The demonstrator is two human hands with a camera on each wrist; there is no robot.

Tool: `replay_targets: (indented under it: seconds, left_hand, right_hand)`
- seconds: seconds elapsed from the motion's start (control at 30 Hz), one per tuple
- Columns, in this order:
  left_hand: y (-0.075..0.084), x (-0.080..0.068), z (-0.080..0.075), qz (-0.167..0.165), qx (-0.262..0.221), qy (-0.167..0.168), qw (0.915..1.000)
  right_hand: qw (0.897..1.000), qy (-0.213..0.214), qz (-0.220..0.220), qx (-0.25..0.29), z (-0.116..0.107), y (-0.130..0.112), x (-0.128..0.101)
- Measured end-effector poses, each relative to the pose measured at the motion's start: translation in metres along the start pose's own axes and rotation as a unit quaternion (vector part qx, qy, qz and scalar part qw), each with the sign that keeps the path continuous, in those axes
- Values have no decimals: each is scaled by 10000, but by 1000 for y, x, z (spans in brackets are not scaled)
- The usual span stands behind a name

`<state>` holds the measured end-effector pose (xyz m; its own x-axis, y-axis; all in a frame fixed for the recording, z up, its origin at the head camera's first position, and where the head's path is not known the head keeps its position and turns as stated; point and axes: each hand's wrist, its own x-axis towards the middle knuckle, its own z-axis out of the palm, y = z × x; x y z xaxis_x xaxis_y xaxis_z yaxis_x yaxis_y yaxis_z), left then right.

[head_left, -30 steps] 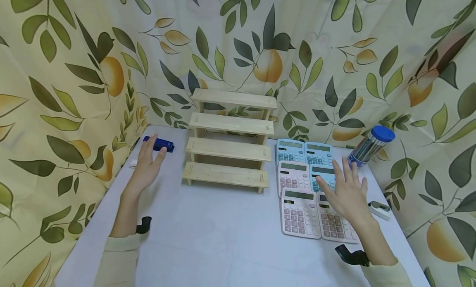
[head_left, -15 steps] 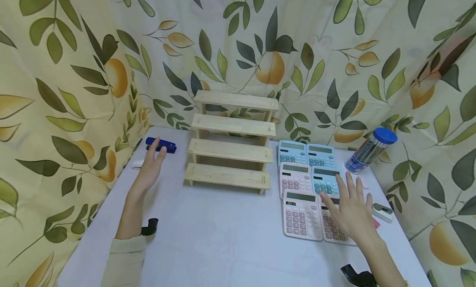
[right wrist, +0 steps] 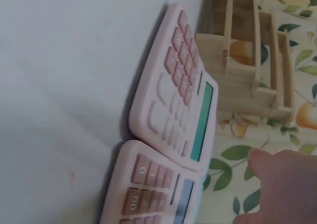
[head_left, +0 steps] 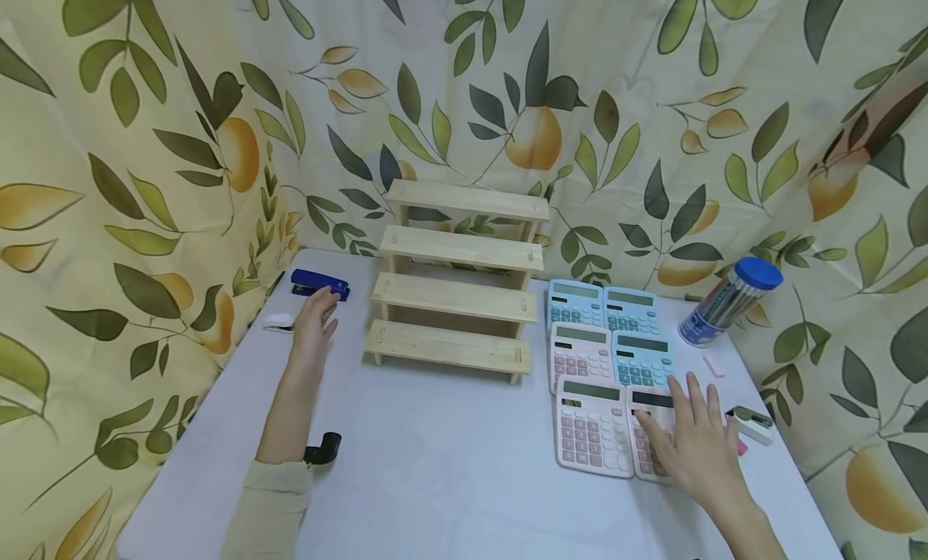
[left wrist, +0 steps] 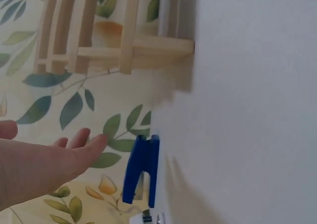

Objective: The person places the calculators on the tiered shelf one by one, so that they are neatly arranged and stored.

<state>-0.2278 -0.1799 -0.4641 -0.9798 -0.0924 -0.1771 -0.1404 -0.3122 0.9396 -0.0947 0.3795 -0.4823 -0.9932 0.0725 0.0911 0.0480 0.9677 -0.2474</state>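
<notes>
My left hand [head_left: 313, 326] is raised beside a blue stapler [head_left: 319, 284], fingers relaxed and holding nothing. In the left wrist view a gap shows between that hand and the stapler [left wrist: 142, 172]. My right hand [head_left: 698, 447] hovers with spread fingers over the front right pink calculator [head_left: 648, 439], partly hiding it. Beside that lies another pink calculator [head_left: 592, 427]. Behind them are a further pink calculator [head_left: 580, 354] and several blue ones, including a back-left blue calculator [head_left: 574, 302]. The right wrist view shows the nearer pink calculator [right wrist: 173, 95] flat on the table.
A wooden four-step rack [head_left: 449, 346] stands at the table's back middle. A blue-lidded tub of pens [head_left: 728, 304] leans at the back right. A small white-and-grey item [head_left: 751, 425] lies on the right, a white one [head_left: 278, 323] on the left. Patterned curtains surround the table.
My right hand has drawn back toward the front, uncovering the blue calculators. My left hand has turned and stands slightly lower and further right in view. The head view has shifted a little.
</notes>
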Motion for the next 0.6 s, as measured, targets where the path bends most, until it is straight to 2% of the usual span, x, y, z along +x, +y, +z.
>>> replay_targets:
  seconds: [0.2, 0.33, 0.6]
  left_hand:
    - [-13, 6, 3, -439, -792, -372, 9952]
    - [-22, 10, 5, -705, -1108, -621, 9894]
    - [-37, 14, 11, -824, -1829, -487, 9785]
  right_hand:
    - [9998, 108, -138, 52, 6, 7, -10]
    - [9997, 92, -146, 143, 6, 11, -17]
    - [9988, -427, -177, 160, 15, 25, -24]
